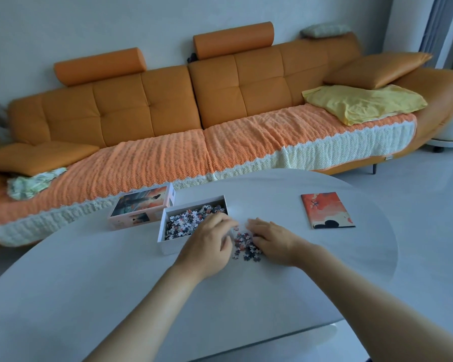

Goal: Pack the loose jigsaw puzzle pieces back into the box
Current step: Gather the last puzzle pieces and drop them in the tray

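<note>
Centrally, the loose puzzle pieces [246,247] lie on the worktop [89,283] just beside the open box [168,245]. Left hand [209,244] and right hand [273,241] flank them, fingers curled; whether either grip holds pieces is unclear. Best cupped inward, then lifted over the box wall.

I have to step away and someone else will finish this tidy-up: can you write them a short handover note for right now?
Left hand: curled at the box's right edge, fingers on the loose pile; grip unclear.
Right hand: palm down on the pile's right side, cupping it.
Open box: on the white table, already holding many pieces.
Loose pieces: small pile between the hands, just right of the box.
Lid: behind the box, picture up.
Orange booklet: far right.
Left to do: move the pile into the box, then close it.
</note>
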A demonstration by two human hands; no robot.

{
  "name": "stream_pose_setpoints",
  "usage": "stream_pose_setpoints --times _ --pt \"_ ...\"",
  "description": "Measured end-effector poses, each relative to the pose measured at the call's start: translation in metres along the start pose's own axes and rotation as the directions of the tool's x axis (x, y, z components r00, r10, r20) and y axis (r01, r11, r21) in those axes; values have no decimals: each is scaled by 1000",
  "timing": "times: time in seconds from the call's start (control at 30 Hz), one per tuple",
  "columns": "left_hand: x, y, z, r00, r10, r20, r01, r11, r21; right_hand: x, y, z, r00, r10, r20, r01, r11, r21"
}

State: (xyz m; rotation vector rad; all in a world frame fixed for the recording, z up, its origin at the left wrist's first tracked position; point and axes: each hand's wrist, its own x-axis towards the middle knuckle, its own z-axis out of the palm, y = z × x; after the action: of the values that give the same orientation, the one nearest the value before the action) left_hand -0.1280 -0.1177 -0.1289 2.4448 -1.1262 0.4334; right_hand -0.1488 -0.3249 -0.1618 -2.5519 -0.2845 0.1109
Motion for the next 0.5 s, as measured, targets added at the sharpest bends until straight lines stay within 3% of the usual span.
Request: stream_pose_setpoints --times 0.1,0.23,0.37,0.43,0.5 --pt "-9 -15 4 993 -120 -9 121 987 107 7 -5 3 999 19 46 -15 997 -69" --pt "-15 -25 11 931 -273 242 223 950 217 16 -14 12 995 23 96 -7 988 -156" --pt "-7 -29 9 891 -306 336 263 950 169 23 -22 16 995 33 91 -19 988 -152" --pt "-8 -29 5 903 -297 310 295 954 54 20 -23 18 996 45 83 -35 993 -116" --pt "-17 -27 1 957 -261 129 272 959 -75 13 -26 21 996 50 72 -43 995 -87"
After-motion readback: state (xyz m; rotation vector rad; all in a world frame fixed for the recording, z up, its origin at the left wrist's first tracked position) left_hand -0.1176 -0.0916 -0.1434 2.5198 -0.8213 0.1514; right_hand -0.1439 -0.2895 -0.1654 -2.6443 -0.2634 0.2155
